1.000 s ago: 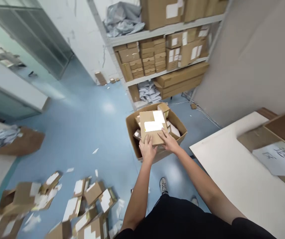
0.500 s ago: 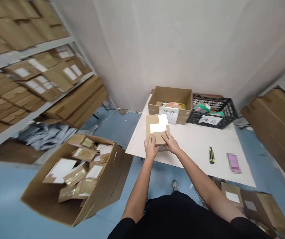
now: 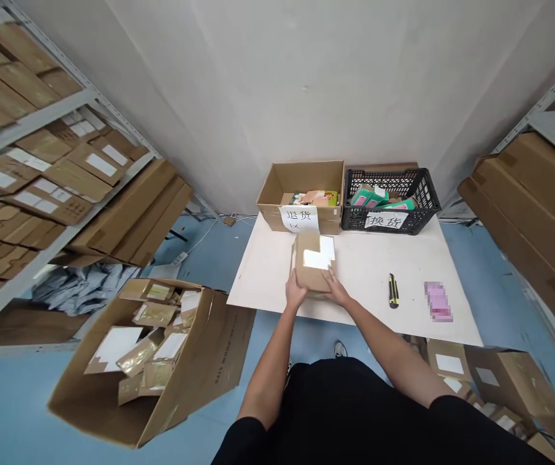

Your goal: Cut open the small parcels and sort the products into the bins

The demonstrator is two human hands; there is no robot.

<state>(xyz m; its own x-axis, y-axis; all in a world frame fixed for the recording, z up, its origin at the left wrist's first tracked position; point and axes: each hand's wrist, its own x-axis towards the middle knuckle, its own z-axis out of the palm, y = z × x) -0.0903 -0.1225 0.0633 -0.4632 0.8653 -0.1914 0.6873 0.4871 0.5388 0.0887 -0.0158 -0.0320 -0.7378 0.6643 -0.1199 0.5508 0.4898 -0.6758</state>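
Observation:
A small brown cardboard box with white labels on top is between my two hands at the near part of the white table. My left hand grips its left near side. My right hand holds the right near corner, fingers over the top edge. Right of the hands lies a black and yellow box cutter. Farther right is a pixelated pink item. Whether the box rests fully on the tabletop is hard to see.
At the table's back stand an open carton with a paper sign and a black plastic crate holding green packages. A large carton of parcels stands on the floor at left. Shelves of boxes line the left; more parcels lie low at right.
My view has shifted right, so the table appears farther left. The box is turned slightly and still between both hands, with the left hand now lower along its side.

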